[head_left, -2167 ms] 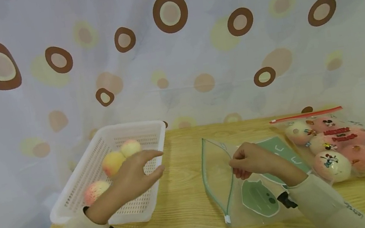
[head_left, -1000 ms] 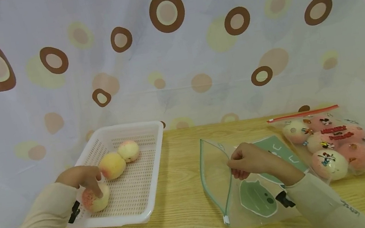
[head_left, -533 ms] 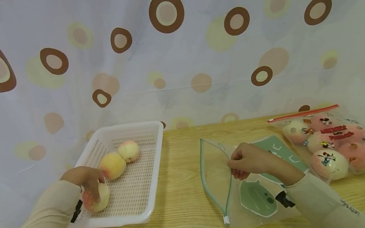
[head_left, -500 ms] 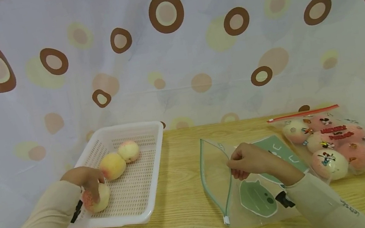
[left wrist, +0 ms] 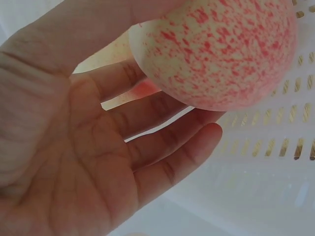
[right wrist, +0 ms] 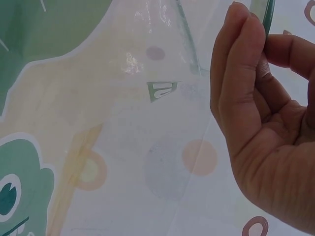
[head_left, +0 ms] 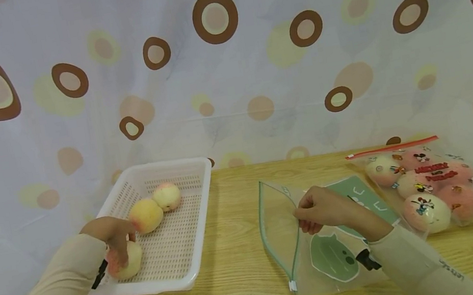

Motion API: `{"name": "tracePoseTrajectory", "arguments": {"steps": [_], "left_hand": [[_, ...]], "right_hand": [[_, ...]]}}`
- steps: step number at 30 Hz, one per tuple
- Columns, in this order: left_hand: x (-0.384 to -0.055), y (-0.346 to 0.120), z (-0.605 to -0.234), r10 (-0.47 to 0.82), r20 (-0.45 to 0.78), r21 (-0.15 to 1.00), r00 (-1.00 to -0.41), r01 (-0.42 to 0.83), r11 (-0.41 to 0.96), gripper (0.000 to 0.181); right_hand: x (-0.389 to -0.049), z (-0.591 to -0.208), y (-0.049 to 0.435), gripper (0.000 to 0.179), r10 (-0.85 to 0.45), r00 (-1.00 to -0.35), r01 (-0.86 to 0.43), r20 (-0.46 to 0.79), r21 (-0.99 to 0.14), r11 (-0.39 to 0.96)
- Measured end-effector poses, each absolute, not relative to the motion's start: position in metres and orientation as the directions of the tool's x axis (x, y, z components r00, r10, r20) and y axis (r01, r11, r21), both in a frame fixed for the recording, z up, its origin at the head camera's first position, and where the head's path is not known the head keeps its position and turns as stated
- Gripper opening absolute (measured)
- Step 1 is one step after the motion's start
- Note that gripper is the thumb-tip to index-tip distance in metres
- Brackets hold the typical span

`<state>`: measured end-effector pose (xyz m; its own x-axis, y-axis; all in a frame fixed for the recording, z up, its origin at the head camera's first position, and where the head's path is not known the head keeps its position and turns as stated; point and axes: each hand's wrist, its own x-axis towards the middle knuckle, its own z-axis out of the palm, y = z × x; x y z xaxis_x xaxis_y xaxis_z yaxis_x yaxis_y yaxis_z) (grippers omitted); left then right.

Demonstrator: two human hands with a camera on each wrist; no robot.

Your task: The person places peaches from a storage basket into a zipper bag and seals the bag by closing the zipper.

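Observation:
In the head view my left hand [head_left: 110, 234] is at the front left corner of a white perforated plastic basket [head_left: 196, 246], gripping a pink-speckled peach [head_left: 132, 264]. Up close in the left wrist view, thumb and fingers reach around that peach [left wrist: 221, 54], with the little finger off it. Two more peaches, a yellow one [head_left: 147, 216] and a paler one [head_left: 167, 196], touch each other farther back in the basket. My right hand [head_left: 322, 207] pinches the green-edged mouth of a clear zip bag [head_left: 279, 228], whose mouth gapes toward the basket. A white slider [head_left: 293, 286] sits at the mouth's near end.
To the right lies a second clear bag [head_left: 438, 188] with a red zip [head_left: 392, 147], holding several peaches. Everything stands on a wooden table [head_left: 232, 267]. Behind it hangs a pale curtain [head_left: 227, 87] with brown rings.
My left hand has gone from above the basket's middle down to the front left peach and taken hold of it; the peach has tilted slightly. My right hand keeps its pinch on the bag's mouth.

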<state>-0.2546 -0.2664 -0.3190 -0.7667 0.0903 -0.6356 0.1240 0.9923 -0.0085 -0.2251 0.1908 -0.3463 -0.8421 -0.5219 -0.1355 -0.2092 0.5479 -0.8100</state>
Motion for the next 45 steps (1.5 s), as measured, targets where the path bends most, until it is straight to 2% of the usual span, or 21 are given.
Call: {"name": "tracePoseTrajectory", "arguments": {"steps": [5, 8, 12, 15, 21, 28, 34, 39, 42, 45], "left_hand": [[-0.255, -0.267, -0.320, 0.105, -0.639, -0.003, -0.762, 0.139, 0.990, 0.055], [-0.257, -0.269, -0.321, 0.120, -0.640, 0.038, -0.759, 0.125, 0.991, 0.055], [-0.257, -0.269, -0.319, 0.214, -0.620, 0.114, -0.755, 0.182, 0.977, 0.051], [-0.254, -0.266, -0.310, 0.302, -0.558, 0.149, -0.773, 0.265, 0.953, 0.048], [-0.239, -0.250, -0.283, 0.419, -0.371, 0.202, -0.829, 0.369, 0.907, 0.052], [-0.215, -0.220, -0.263, 0.529, -0.034, 0.128, -0.848, 0.521, 0.844, 0.054], [-0.195, -0.189, -0.267, 0.515, 0.225, 0.188, -0.828, 0.555, 0.810, 0.060], [-0.182, -0.161, -0.285, 0.487, 0.412, 0.239, -0.770, 0.607, 0.758, 0.064], [-0.174, -0.142, -0.297, 0.453, 0.489, 0.277, -0.745, 0.625, 0.730, 0.069], [-0.167, -0.123, -0.312, 0.413, 0.510, 0.363, -0.754, 0.625, 0.691, 0.073]], "right_hand": [[-0.224, -0.347, 0.191, 0.031, -0.515, -0.847, -0.191, -0.134, -0.827, 0.529], [-0.223, -0.346, 0.191, 0.030, -0.514, -0.848, -0.181, -0.130, -0.840, 0.512], [-0.222, -0.348, 0.192, 0.029, -0.501, -0.855, -0.150, -0.132, -0.863, 0.483], [-0.223, -0.352, 0.194, 0.028, -0.482, -0.866, -0.122, -0.135, -0.877, 0.465], [-0.225, -0.362, 0.198, 0.028, -0.461, -0.875, -0.071, -0.152, -0.900, 0.430], [-0.225, -0.364, 0.199, 0.030, -0.474, -0.869, -0.068, -0.139, -0.917, 0.394], [-0.225, -0.363, 0.200, 0.029, -0.491, -0.862, -0.075, -0.126, -0.926, 0.369], [-0.225, -0.361, 0.200, 0.029, -0.498, -0.859, -0.075, -0.121, -0.931, 0.356], [-0.224, -0.360, 0.201, 0.028, -0.496, -0.860, -0.070, -0.121, -0.934, 0.350], [-0.225, -0.360, 0.202, 0.027, -0.494, -0.862, -0.072, -0.116, -0.936, 0.345]]}}
